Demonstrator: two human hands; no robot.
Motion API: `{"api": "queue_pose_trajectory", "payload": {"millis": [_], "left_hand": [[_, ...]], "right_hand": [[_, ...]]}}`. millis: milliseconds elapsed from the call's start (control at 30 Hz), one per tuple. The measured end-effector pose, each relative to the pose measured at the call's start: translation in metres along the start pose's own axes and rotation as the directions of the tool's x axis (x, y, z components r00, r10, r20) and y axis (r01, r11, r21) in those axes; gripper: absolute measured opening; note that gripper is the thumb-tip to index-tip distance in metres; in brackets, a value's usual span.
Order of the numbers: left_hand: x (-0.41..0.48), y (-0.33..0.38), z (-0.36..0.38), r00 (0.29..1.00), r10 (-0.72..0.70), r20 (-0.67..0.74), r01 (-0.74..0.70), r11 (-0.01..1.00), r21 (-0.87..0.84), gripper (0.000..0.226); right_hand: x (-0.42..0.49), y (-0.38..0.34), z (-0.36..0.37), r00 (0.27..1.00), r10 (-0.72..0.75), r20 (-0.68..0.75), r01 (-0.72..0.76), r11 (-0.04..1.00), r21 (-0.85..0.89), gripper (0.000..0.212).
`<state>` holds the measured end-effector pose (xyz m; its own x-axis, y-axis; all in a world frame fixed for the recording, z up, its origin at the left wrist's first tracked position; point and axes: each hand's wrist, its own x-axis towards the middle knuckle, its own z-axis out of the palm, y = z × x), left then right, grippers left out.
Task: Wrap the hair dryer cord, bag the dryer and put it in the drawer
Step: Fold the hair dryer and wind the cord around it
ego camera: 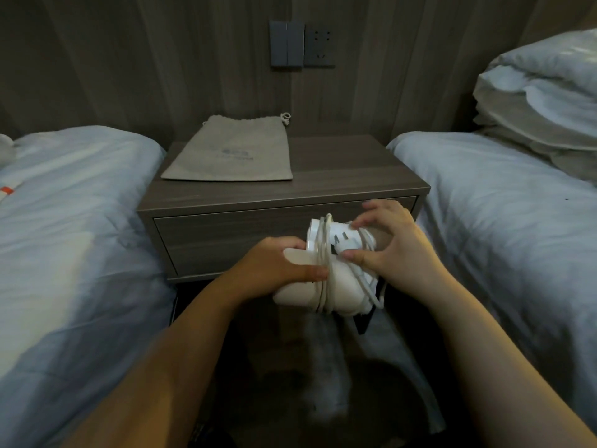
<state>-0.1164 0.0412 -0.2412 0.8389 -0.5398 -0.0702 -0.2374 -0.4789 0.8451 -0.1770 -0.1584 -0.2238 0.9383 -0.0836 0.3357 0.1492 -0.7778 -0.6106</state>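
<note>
Dryer-wrapping takes place between two beds: one bed [74, 227] with white bedding on the left, another bed [504, 215] on the right with stacked pillows [546, 101] at its far end. Between them, against the wood-panelled wall, stands a dark wood nightstand [339, 169] with its drawer [226, 234] closed. A grey drawstring bag [232, 153] lies flat on the left part of the nightstand top, its cord end at the far right corner. On the wall above sit a switch plate [287, 43] and a socket [319, 45].

Just in front of the drawer, in the air, both hands hold the white hair dryer [323, 286]. The left hand [274, 270] grips it from the left, fingers [310, 273] curled round the body, thumb on top. The white cord [323, 253] is looped several times around the dryer. The right hand [397, 250] pinches the plug [347, 244] against the coils, thumb and forefinger closed on it, the other fingers spread.
</note>
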Motion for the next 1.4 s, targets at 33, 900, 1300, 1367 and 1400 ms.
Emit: {"api": "queue_pose_trajectory", "payload": {"millis": [33, 900, 1300, 1367, 1400], "left_hand": [[0.0, 0.0, -0.001, 1.0, 0.016, 0.007, -0.016, 1.0, 0.015, 0.031], [-0.004, 0.003, 0.003, 0.999, 0.033, -0.043, -0.034, 0.999, -0.038, 0.063], [0.005, 0.021, 0.0, 0.98, 0.02, -0.198, -0.032, 0.998, -0.057, 0.075], [0.013, 0.028, -0.007, 0.958, 0.026, -0.286, -0.054, 0.994, -0.091, 0.072], [0.019, 0.033, -0.011, 0.943, 0.032, -0.331, -0.079, 0.989, -0.129, 0.068]], "right_hand": [[0.0, 0.0, -0.001, 1.0, 0.009, 0.023, -0.008, 1.0, -0.005, 0.052], [-0.013, 0.006, 0.008, 0.935, 0.186, 0.302, -0.225, 0.969, 0.1, 0.043], [0.0, -0.006, -0.007, 0.946, 0.265, 0.189, -0.288, 0.952, 0.107, 0.037], [0.016, -0.012, -0.014, 0.946, 0.285, 0.155, -0.306, 0.942, 0.137, 0.033], [0.026, -0.015, -0.019, 0.945, 0.298, 0.137, -0.318, 0.935, 0.158, 0.031]]}}
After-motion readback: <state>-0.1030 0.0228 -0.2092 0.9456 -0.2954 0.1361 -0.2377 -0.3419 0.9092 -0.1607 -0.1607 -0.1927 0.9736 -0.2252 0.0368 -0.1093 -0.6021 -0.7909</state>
